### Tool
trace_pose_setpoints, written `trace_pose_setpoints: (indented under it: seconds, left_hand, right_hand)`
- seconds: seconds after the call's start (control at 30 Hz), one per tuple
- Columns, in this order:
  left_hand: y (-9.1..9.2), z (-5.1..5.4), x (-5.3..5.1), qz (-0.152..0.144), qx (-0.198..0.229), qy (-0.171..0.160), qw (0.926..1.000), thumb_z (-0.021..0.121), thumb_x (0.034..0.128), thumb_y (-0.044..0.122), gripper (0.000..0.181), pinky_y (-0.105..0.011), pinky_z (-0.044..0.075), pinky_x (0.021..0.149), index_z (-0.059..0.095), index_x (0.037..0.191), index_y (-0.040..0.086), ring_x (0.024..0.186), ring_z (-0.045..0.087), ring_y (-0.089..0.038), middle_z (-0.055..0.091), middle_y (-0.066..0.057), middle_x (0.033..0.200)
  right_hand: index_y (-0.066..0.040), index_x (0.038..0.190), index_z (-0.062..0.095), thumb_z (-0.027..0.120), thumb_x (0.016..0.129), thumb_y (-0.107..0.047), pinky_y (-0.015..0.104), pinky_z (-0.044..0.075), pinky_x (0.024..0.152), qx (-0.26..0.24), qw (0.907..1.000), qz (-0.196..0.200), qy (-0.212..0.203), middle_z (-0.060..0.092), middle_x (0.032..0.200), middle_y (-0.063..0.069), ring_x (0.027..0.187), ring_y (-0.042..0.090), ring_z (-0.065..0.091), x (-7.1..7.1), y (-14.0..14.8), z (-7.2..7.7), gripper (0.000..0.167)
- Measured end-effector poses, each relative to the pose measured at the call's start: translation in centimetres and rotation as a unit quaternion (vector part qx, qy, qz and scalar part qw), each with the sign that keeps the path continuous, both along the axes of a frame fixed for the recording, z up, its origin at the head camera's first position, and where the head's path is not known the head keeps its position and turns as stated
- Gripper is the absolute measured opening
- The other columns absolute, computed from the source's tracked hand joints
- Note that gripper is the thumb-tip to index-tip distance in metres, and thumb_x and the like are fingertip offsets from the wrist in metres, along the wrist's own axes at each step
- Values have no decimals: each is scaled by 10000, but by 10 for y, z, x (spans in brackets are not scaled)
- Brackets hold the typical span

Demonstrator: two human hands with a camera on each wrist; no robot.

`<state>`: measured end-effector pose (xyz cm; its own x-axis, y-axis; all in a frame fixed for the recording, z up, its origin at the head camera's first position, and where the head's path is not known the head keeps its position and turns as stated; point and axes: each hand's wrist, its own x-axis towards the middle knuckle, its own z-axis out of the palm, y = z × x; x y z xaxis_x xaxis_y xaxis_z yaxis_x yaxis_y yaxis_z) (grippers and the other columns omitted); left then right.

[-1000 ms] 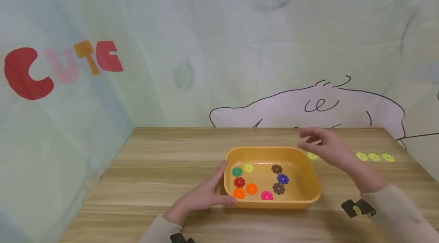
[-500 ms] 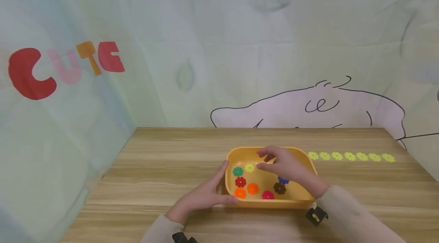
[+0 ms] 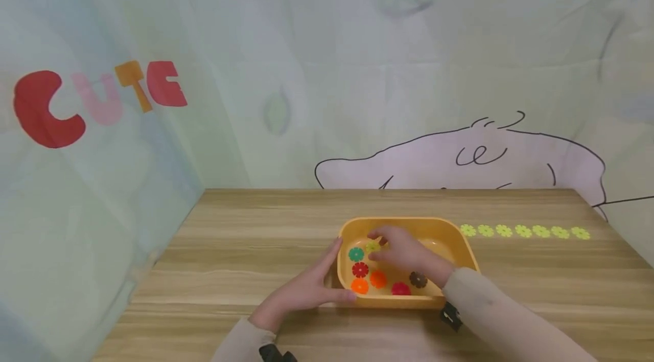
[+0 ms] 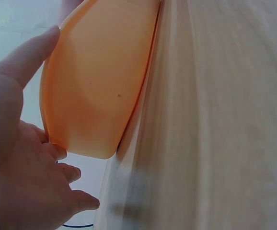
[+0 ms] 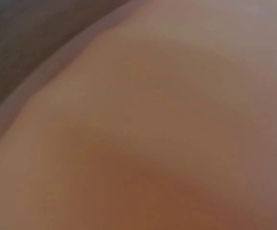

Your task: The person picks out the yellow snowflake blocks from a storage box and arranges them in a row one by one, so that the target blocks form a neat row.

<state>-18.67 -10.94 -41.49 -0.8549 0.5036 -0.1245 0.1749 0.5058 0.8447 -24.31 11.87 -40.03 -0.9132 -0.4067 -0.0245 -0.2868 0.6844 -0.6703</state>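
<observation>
An orange-yellow plastic tub stands on the table with several notched snowflake discs inside. My left hand rests against its left end, thumb at the near rim. In the left wrist view, the spread fingers touch the tub's end only in part. My right hand reaches into the tub, thumb and forefinger apart on either side of a yellow disc. Nearby lie green, red, orange, pink and brown discs. The right wrist view is blurred.
Several yellow discs form a straight row on the wooden table, right of the tub. A printed cloth backdrop hangs behind the table and along its left side.
My right hand has moved left from above the row of yellow discs, down into the tub around the yellow disc. The left hand has stayed at the tub.
</observation>
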Motion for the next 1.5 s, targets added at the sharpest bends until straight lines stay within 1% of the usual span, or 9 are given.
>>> trace_pose_setpoints:
  seconds: [0.2,0.3,0.43,0.63,0.73,1.0,1.23,1.37,1.5]
  left_hand:
    - [1,-1,-1,38,21,-1,10000,752,797,478,1073,-602,158,1149,52,1566,216,1482,78,-321,37,-39,1629]
    - [1,-1,-2,31,52,2,10000,757,797,468,1075,-600,149,1152,50,1566,213,1483,70,-316,34,-38,1629]
    - [1,-2,-2,18,40,14,10000,757,796,468,1076,-584,141,1160,50,1566,212,1485,63,-306,31,-38,1629]
    - [1,-3,-2,58,27,-13,10000,753,795,478,1071,-589,148,1157,55,1566,222,1484,67,-311,30,-32,1630]
    - [1,-2,-1,72,11,13,10000,755,794,475,1072,-585,149,1158,59,1566,215,1483,74,-313,32,-35,1630]
    - [2,-1,-1,78,23,6,10000,758,794,469,1071,-590,151,1156,63,1566,210,1483,78,-313,41,-40,1630]
    - [2,-2,-1,39,37,31,10000,760,794,466,1076,-591,141,1157,61,1566,197,1484,69,-314,29,-46,1629]
    - [2,-3,-2,47,54,30,10000,760,794,464,1076,-601,147,1152,60,1567,202,1483,74,-318,36,-45,1630]
    - [2,-3,-2,58,60,21,10000,761,793,464,1074,-603,150,1150,62,1567,206,1483,75,-318,38,-41,1630]
  right_hand:
    - [-35,1185,646,766,820,-125,406,536,873,201,9998,-78,-5,646,1179,97,966,227,594,-1,-2,-4,395]
    - [-37,1203,640,762,825,-125,419,531,890,254,9995,-144,-96,643,1180,96,950,221,585,-2,-1,-7,407]
    - [-37,1213,640,754,832,-138,419,530,890,343,9992,-123,-135,647,1169,93,910,202,572,-3,-1,-12,410]
    - [-43,1140,674,772,811,-126,411,528,883,355,9993,-140,-30,665,1098,69,889,188,570,-6,-3,-18,353]
    - [-49,1106,686,780,800,-115,415,525,900,279,9995,-159,-30,674,1068,56,919,194,589,-7,-3,-19,326]
    - [-79,1097,677,773,813,-119,413,523,931,264,9991,-227,-252,681,1074,50,988,205,622,-7,-2,-21,302]
    - [-32,1061,682,789,797,-138,416,531,902,544,9980,-252,-189,682,1000,69,902,200,608,-6,-2,-19,305]
    - [-42,1029,688,786,803,-151,402,532,883,654,9974,-222,-204,667,955,48,855,184,578,-6,-3,-18,270]
    - [-70,990,699,784,805,-154,396,525,875,716,9972,-152,-169,636,945,30,853,181,551,-6,-2,-16,220]
